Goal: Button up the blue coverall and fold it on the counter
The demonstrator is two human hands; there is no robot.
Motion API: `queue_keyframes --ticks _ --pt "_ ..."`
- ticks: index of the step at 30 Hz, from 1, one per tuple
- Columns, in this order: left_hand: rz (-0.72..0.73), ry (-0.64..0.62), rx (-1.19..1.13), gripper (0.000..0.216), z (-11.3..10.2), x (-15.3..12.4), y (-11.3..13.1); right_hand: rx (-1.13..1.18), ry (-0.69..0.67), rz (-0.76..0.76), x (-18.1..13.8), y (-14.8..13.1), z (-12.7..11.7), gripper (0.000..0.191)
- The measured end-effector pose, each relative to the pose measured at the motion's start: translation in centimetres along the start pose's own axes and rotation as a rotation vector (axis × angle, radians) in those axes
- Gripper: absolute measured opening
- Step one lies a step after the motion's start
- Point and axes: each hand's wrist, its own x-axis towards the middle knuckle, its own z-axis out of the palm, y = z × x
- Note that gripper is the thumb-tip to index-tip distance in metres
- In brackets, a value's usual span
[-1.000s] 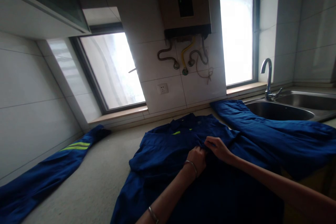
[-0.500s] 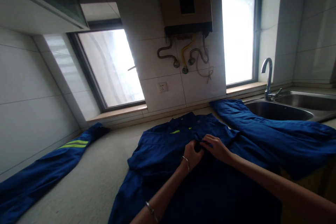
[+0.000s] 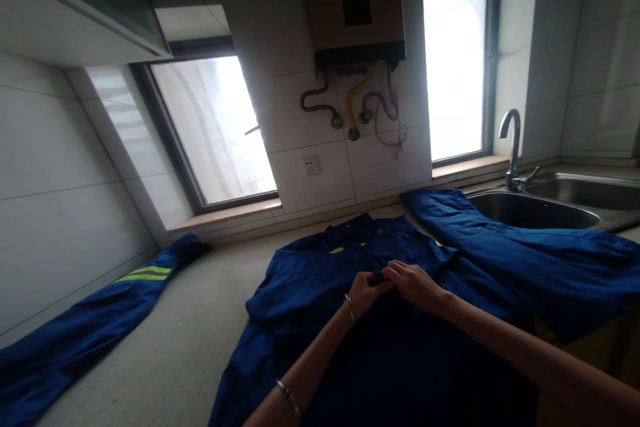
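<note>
A dark blue work jacket (image 3: 310, 300) with bits of yellow-green stripe near its collar lies spread on the pale counter (image 3: 200, 320). My left hand (image 3: 367, 290), with a bracelet at the wrist, pinches the front of the jacket near its middle. Right beside it, my right hand (image 3: 410, 283) has its fingers closed on the same spot, the fingertips of both hands almost meeting. Whatever small part sits between the fingers is hidden. The lower part of the jacket is in deep shadow.
Blue trousers (image 3: 525, 253) lie to the right, along the sink (image 3: 595, 217) with its tap (image 3: 511, 147). A blue garment piece with a reflective band (image 3: 145, 273) stretches along the left wall. A water heater (image 3: 357, 7) hangs above, between two windows.
My fingers have shifted slightly at the jacket front, and the two hands have drawn closer together. The clothes lie as before.
</note>
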Motion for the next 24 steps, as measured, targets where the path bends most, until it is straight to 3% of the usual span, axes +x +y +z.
queue_keyframes --ticks 6,16,20,24 --pt "-0.013 0.014 -0.059 0.027 0.1 0.2 -0.4 0.241 0.091 0.025 -0.1 -0.2 0.6 0.020" --pt "0.126 0.117 0.436 0.025 0.9 -1.0 0.8 0.664 0.140 0.308 0.2 0.4 2.0 0.030" --pt "0.191 0.168 0.588 0.020 1.3 -1.1 1.2 0.696 0.152 0.362 0.2 0.7 2.4 0.034" --pt "0.130 0.156 0.431 0.026 1.3 -0.8 1.4 0.580 0.196 0.313 0.1 0.5 2.0 0.029"
